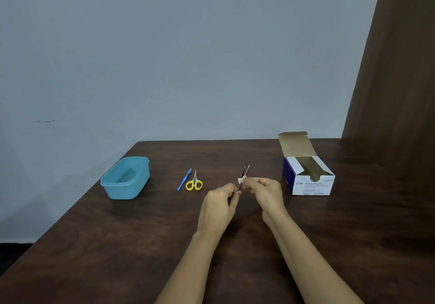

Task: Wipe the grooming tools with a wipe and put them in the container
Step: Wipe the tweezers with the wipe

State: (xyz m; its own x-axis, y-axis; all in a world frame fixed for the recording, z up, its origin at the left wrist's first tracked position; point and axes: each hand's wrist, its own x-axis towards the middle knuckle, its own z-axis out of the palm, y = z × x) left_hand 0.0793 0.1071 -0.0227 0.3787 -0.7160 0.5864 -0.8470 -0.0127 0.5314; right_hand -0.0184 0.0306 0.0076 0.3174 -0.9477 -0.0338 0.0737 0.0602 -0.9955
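Fingers of left hand (219, 206) pinch tweezers (245, 169), right hand (266, 194) pinches wipe (241, 180) against them (scissors (194, 183) lie outside blue container (128, 189)).

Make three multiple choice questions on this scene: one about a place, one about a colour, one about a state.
1. Where does the container stand relative to the scissors?
A) to their left
B) to their right
C) behind them

2. What colour are the scissors' handles?
A) red
B) yellow
C) black

3. What is the right hand doing?
A) pinching a wipe on the tweezers
B) lying flat and empty
C) making an empty fist

Answers:
1 A, the blue container sits left of them.
2 B, both loops are yellow.
3 A, its fingers pinch the white wipe against the tweezers, which the left hand holds lower down.
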